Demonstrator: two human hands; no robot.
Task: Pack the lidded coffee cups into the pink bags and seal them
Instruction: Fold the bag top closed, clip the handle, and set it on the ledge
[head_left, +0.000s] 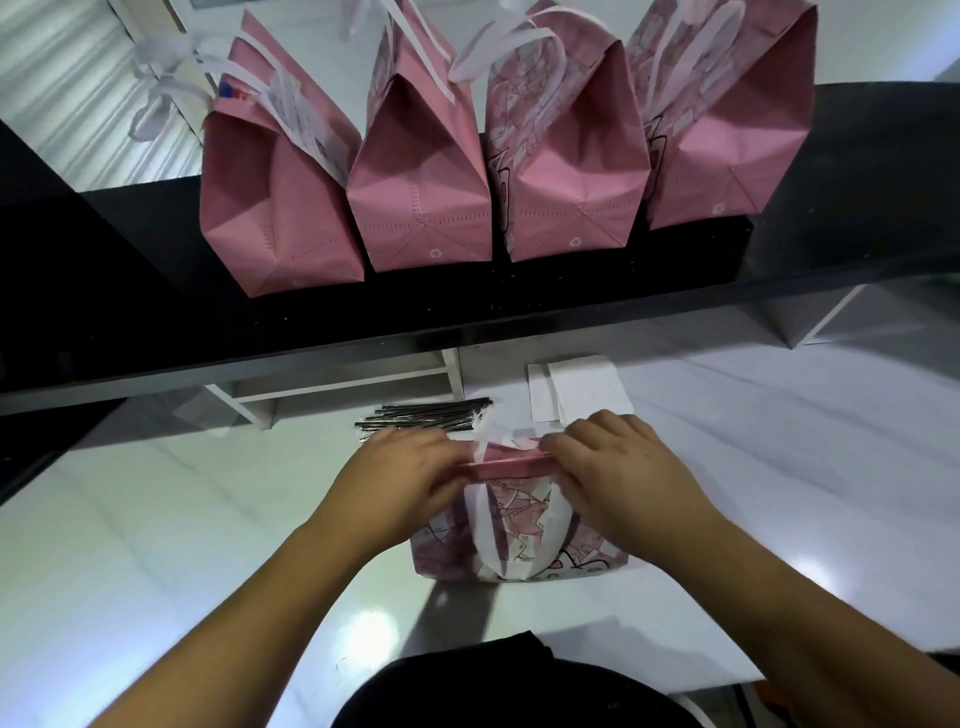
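Progress: four pink bags (421, 208) sealed on black shelf (519, 306). Left hand (410, 473) & right hand (618, 467) pinch fifth bag (514, 540)'s folded top (511, 466); seal apparently unfinished; cups not visible.

No words, brands or numbers can be read anywhere. The pink bags on the black shelf (519, 312) across the upper frame carry small round white marks near their lower edges, too small to make out, and the pink bag (519, 525) at lower centre bears only a drawn pattern.
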